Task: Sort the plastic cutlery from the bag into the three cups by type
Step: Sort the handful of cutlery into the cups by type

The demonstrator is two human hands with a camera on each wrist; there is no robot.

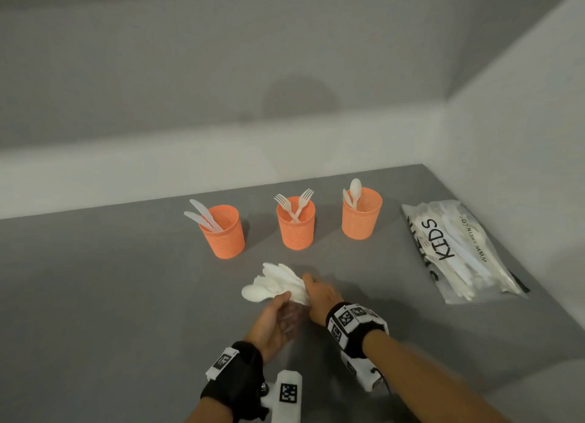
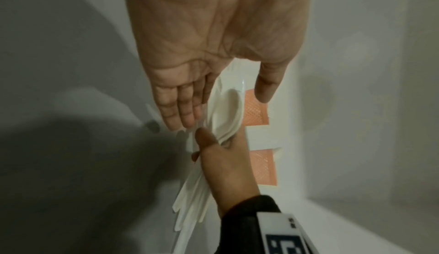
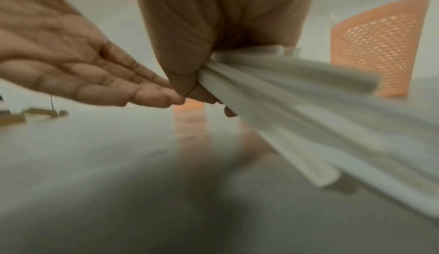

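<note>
Three orange mesh cups stand in a row: the left cup holds knives, the middle cup forks, the right cup spoons. In front of them my right hand grips a fanned bundle of white spoons by the handles, just above the table. My left hand is held palm-up beside it, its straight fingers touching the bundle near the right thumb. The spoon bowls point toward the cups.
The clear printed bag lies flat at the right, with more white cutlery inside. The grey table meets white walls at the back and right. The left half of the table is bare.
</note>
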